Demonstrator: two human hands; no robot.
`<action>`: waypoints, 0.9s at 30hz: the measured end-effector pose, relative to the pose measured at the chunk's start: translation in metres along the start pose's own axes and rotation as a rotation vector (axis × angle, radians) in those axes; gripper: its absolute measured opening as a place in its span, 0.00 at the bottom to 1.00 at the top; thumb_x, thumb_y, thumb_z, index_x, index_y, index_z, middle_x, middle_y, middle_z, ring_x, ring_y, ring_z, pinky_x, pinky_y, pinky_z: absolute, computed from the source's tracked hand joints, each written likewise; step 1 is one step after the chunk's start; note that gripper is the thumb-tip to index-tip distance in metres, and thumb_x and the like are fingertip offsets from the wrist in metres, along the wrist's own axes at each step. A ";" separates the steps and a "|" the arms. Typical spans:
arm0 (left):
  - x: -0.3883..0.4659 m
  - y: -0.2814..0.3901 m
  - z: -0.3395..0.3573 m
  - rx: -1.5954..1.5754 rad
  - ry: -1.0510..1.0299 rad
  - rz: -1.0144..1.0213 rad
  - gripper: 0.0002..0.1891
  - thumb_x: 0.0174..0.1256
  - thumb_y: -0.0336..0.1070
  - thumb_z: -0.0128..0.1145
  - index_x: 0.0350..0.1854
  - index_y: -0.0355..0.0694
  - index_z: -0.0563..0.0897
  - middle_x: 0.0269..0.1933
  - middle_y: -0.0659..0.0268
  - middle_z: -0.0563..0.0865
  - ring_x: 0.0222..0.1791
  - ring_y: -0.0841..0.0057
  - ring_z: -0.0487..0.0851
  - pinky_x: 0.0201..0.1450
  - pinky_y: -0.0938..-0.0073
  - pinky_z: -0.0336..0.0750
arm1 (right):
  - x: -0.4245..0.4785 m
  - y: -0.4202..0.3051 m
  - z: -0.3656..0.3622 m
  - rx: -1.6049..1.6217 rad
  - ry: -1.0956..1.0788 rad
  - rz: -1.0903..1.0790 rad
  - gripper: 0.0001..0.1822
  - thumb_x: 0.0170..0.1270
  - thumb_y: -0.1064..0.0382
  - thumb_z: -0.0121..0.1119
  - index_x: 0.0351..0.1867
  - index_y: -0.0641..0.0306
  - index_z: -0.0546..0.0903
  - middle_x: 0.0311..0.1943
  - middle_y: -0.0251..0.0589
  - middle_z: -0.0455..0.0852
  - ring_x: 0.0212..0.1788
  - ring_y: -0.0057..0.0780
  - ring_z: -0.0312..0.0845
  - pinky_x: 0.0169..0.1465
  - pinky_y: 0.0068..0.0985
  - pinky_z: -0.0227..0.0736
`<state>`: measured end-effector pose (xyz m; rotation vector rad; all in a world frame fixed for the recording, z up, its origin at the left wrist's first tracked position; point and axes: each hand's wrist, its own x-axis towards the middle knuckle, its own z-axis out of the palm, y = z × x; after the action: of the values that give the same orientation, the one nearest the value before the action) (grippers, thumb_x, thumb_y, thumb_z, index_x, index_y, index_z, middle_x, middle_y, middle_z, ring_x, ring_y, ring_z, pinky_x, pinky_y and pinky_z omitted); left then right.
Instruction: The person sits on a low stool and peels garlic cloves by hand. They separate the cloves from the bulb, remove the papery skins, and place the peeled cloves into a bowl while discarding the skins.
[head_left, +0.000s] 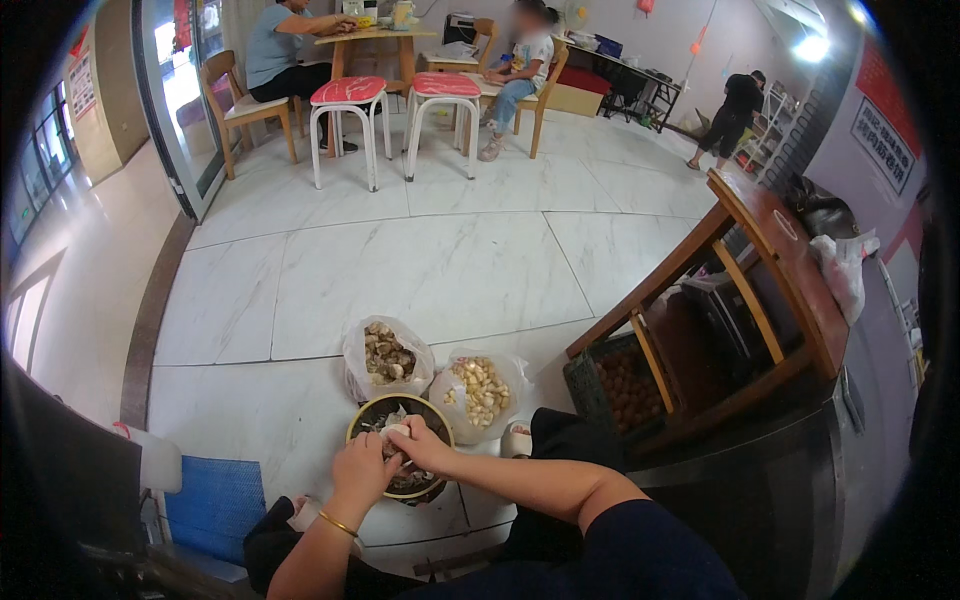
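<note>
Both my hands meet over a round bin with a yellow rim, which holds dry garlic skins. Between my fingers is a whitish garlic bulb, partly covered by them. My left hand grips it from the left, and a gold bangle circles that wrist. From the right, my right hand presses its thumb and fingers on the bulb. Just beyond the bin stands an open plastic bag of unpeeled garlic. Beside it, another plastic bag holds pale peeled cloves.
A wooden table frame stands at right, a crate of brown round items beneath. A blue mat lies at lower left. Farther off are two red-topped stools, a seated person, another seated person and a standing person.
</note>
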<state>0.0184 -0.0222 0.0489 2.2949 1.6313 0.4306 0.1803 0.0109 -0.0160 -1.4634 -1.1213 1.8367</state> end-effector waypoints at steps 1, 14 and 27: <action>0.000 -0.002 0.004 0.013 -0.007 0.000 0.16 0.60 0.44 0.66 0.41 0.41 0.76 0.41 0.59 0.83 0.41 0.56 0.84 0.40 0.56 0.78 | 0.007 0.012 0.001 -0.083 0.026 -0.140 0.24 0.75 0.55 0.57 0.62 0.67 0.65 0.48 0.49 0.81 0.43 0.32 0.83 0.43 0.29 0.82; 0.006 -0.020 0.030 -0.103 0.068 -0.013 0.10 0.67 0.41 0.59 0.41 0.40 0.76 0.37 0.55 0.84 0.36 0.53 0.84 0.36 0.53 0.79 | 0.023 0.021 0.008 -0.125 0.013 -0.388 0.18 0.78 0.67 0.50 0.66 0.58 0.71 0.51 0.39 0.80 0.50 0.24 0.78 0.54 0.25 0.77; 0.009 -0.022 0.028 -0.020 0.135 0.045 0.09 0.63 0.41 0.60 0.32 0.41 0.79 0.27 0.58 0.84 0.27 0.56 0.84 0.28 0.56 0.78 | 0.005 0.004 0.011 0.258 -0.057 -0.035 0.19 0.77 0.64 0.54 0.66 0.63 0.72 0.53 0.39 0.81 0.49 0.24 0.81 0.50 0.26 0.83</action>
<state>0.0135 -0.0086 0.0154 2.3373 1.6305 0.6218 0.1691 0.0097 -0.0214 -1.2438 -0.8903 1.9280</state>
